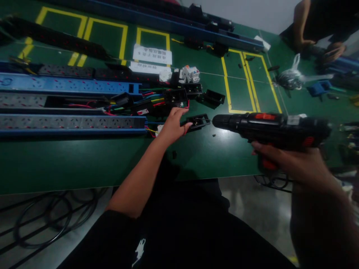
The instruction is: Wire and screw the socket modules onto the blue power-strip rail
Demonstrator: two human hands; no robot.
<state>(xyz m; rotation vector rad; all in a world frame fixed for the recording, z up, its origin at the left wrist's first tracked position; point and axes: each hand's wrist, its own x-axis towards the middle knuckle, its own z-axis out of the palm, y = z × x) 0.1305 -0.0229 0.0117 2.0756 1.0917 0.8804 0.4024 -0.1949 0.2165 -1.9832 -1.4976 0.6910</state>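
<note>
Head view of a green bench marked with yellow tape. The left hand reaches forward with fingers spread apart, their tips resting on a small black part at the end of the nearest strip; it is not clamped on anything. The right hand is closed round the grip of a black drill with red trim, held level above the bench edge, its chuck pointing left and lying just beside the black part (whether it touches cannot be told).

Behind the nearest strip lie two more long strips, one grey and one blue, side by side; coloured wires spill from their right ends among open black housings. A white breaker and white labels lie farther back.

At upper right, another person's hands work well apart from the drill, near a coil of wire. Black cables loop on the floor beneath the bench at lower left.
</note>
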